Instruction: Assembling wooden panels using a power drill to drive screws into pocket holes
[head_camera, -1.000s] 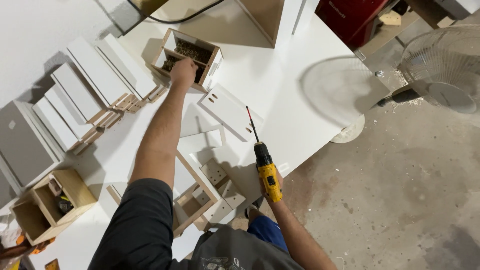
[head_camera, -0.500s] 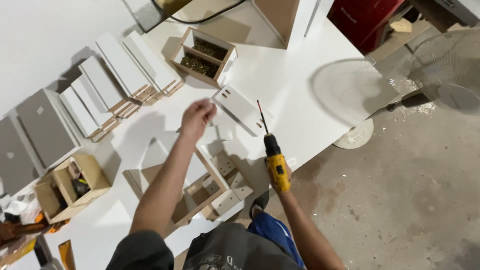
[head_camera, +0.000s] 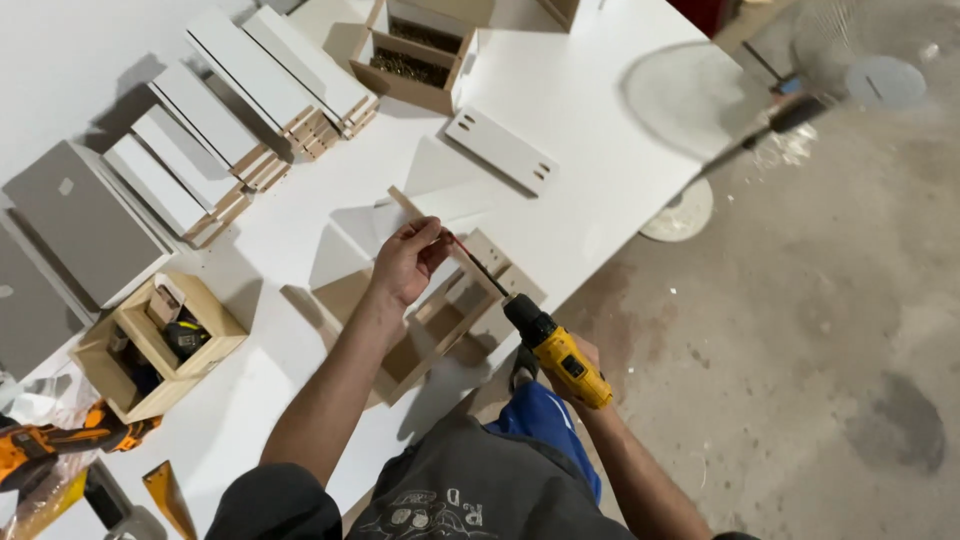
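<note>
The yellow drill (head_camera: 558, 352) sits near the right edge of the white table (head_camera: 600, 120), its long bit (head_camera: 478, 265) slanting up and left toward the open wooden frame (head_camera: 440, 320) lying flat in front of the person. The right hand (head_camera: 578, 358) is wrapped shut around the drill's grip, mostly hidden behind the tool body. The left hand (head_camera: 408, 262) is pinched closed at the tip of the bit, thumb and fingers meeting there; whether a screw sits between them is too small to tell.

Judging from this, the step in hand is seating something on the bit tip over the frame's far rail. To do it well, the bit should line up square with the rail before the trigger is squeezed, the pinching fingers should come clear of the tip as soon as it bites, and the frame probably wants a steadying press so it does not skate on the smooth table.

Just beyond the frame lies a flat white panel with slots (head_camera: 502, 150). Farther off stands a wooden box of screws (head_camera: 412, 58). To the far left are stacks of white-faced boards (head_camera: 225, 130) and grey panels (head_camera: 85, 220); nearer on the left is a small wooden crate (head_camera: 160, 345) holding bits and pieces, with an orange tool (head_camera: 45, 442) beside it. Right of the table is a bare concrete floor (head_camera: 830, 330) and a blurred fan (head_camera: 800, 90).
</note>
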